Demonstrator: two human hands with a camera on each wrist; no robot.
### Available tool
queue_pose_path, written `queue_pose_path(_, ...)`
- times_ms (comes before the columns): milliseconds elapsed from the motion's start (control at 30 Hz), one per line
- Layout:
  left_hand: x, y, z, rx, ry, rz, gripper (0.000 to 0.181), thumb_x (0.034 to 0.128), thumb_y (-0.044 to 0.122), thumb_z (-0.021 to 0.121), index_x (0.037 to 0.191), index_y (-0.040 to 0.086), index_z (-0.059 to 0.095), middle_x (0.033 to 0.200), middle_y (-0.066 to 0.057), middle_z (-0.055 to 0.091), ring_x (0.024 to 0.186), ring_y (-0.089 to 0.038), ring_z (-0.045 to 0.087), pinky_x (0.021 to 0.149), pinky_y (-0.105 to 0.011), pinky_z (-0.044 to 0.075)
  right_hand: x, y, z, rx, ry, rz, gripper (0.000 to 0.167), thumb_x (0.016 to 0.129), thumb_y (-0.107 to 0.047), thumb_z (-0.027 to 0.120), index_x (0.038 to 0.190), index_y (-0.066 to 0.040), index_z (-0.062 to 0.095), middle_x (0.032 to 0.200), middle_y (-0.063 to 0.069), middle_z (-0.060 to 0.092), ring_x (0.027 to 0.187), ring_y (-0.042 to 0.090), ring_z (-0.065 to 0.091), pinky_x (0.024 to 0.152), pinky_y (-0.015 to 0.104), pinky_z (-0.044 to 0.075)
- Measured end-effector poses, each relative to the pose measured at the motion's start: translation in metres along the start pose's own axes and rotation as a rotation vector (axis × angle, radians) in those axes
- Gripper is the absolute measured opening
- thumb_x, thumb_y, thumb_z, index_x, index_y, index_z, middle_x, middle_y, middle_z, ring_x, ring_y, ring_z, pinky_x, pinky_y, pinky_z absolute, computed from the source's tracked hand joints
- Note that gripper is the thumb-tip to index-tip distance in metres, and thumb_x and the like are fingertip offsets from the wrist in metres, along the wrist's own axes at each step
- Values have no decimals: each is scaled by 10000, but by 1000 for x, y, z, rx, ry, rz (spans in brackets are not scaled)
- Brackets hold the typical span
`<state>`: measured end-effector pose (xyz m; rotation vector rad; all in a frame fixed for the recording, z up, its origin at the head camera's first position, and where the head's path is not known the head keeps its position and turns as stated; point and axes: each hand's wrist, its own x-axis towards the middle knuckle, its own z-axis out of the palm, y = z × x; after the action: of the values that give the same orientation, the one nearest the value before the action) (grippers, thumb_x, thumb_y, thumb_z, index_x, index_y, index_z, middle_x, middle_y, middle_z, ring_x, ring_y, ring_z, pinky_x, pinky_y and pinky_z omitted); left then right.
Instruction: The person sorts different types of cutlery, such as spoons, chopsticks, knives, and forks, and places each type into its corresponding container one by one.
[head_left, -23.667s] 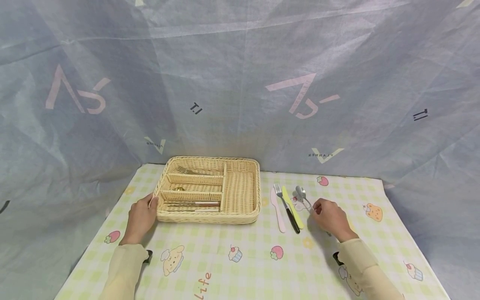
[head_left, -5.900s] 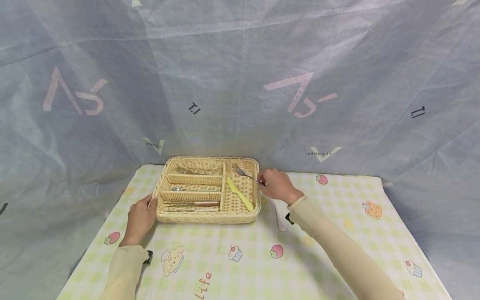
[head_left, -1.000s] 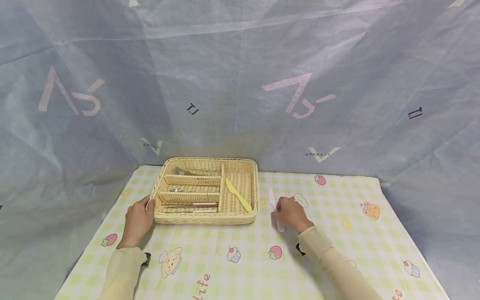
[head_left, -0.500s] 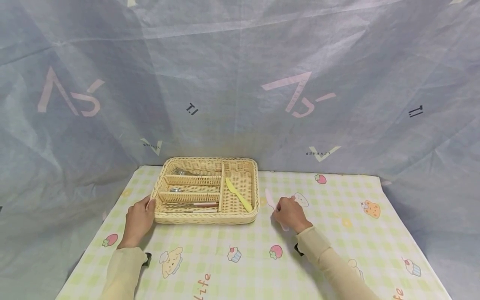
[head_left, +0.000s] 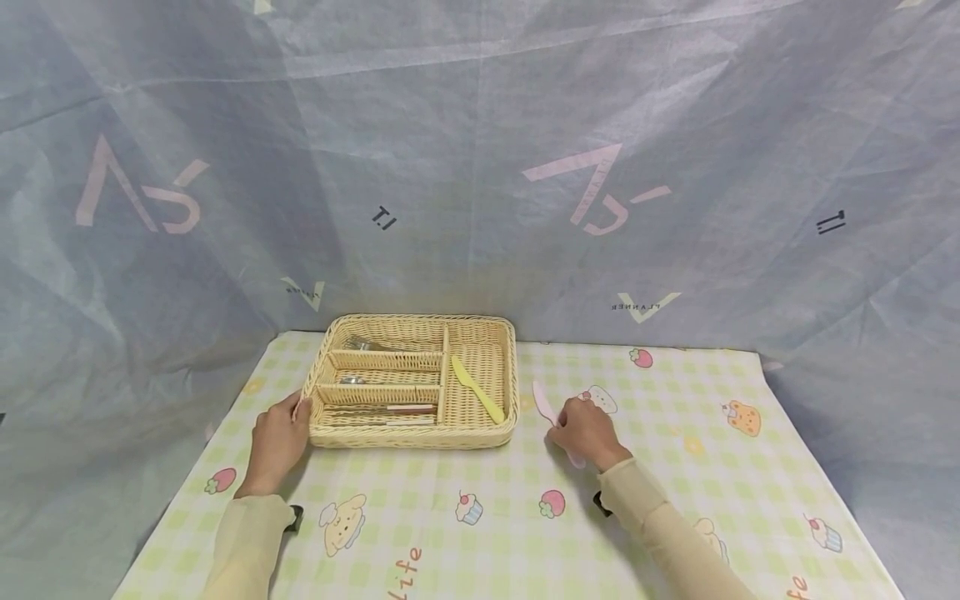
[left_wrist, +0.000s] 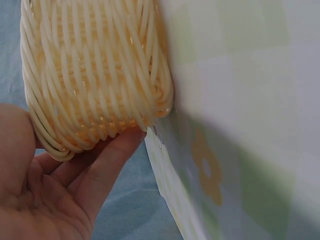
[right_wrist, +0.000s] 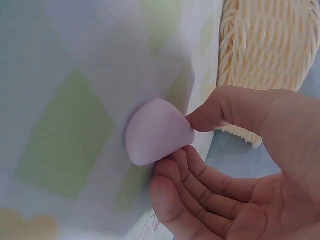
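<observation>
My right hand (head_left: 588, 432) pinches a pink table knife (head_left: 543, 402) by its handle between thumb and fingertips. The knife is low over the tablecloth, right of the wicker cutlery tray (head_left: 420, 437), its blade pointing away. In the right wrist view, the handle's rounded end (right_wrist: 157, 132) faces the camera. My left hand (head_left: 279, 437) grips the tray at its near left corner; the left wrist view shows fingers against the woven wall (left_wrist: 95, 75). A yellow knife (head_left: 477, 390) lies slanted in the tray's wide right compartment.
The tray's left side has three compartments: forks (head_left: 362, 343) at the back, a spoon (head_left: 351, 380) in the middle, slim utensils with brown and white ends (head_left: 411, 409) in front. A patterned cloth (head_left: 510, 550) covers the table; a grey-blue curtain (head_left: 450, 167) hangs behind.
Earlier, the spoon, fork and yellow knife left the table for the tray. Over the last second, the pink knife's handle end has swung right in my right hand. My left hand stays on the tray.
</observation>
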<state>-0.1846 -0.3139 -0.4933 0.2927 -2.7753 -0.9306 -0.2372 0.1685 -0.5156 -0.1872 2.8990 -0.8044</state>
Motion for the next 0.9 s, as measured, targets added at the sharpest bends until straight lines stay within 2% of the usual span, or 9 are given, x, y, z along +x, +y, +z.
queue_pose_path(167, 0, 2, 0, 0, -3, -5, 488, 1171, 249, 438, 1521, -74, 541, 1375, -363, 622, 1261, -622, 570, 1015, -743, 457, -6, 3, -4, 16, -6, 29, 215, 843, -141, 827, 698, -85, 678, 605, 20, 611, 536, 160, 552, 531, 297, 440)
queue_pose_path(267, 0, 3, -1, -1, -8, -13, 493, 1171, 253, 440, 1526, -76, 533, 1389, -361, 613, 1272, -621, 562, 1025, -744, 452, -9, 4, -9, 18, -3, 33, 149, 840, -147, 833, 799, -39, 740, 703, 36, 674, 600, 174, 605, 578, 325, 504)
queue_pose_path(367, 0, 3, 0, -2, -14, -18, 501, 1171, 258, 438, 1531, -80, 524, 1403, -361, 602, 1280, -623, 552, 1032, -746, 446, -13, 2, -18, 19, 11, 24, 175, 838, -149, 824, 904, -1, 757, 821, 64, 710, 667, 193, 652, 638, 369, 554)
queue_pose_path(467, 1, 2, 0, 1, -13, -19, 506, 1172, 264, 436, 1530, -82, 522, 1410, -362, 594, 1283, -627, 547, 1036, -748, 443, -16, -3, -28, 13, 38, 0, 184, 843, -154, 810, 915, 0, 738, 866, 91, 715, 694, 202, 660, 669, 394, 560)
queue_pose_path(700, 1, 2, 0, 0, -2, -20, 485, 1167, 237, 454, 1520, -86, 533, 1406, -363, 596, 1273, -623, 558, 1031, -746, 448, -16, -19, -45, -5, 98, -100, 162, 873, -153, 791, 899, -9, 720, 819, 84, 714, 620, 177, 616, 619, 379, 538)
queue_pose_path(900, 0, 2, 0, 1, -8, -11, 499, 1172, 249, 433, 1531, -87, 519, 1398, -367, 600, 1255, -628, 568, 1014, -749, 456, -7, -46, -55, -9, 124, -151, 157, 856, -165, 781, 893, -29, 711, 775, 48, 706, 625, 176, 631, 618, 389, 535)
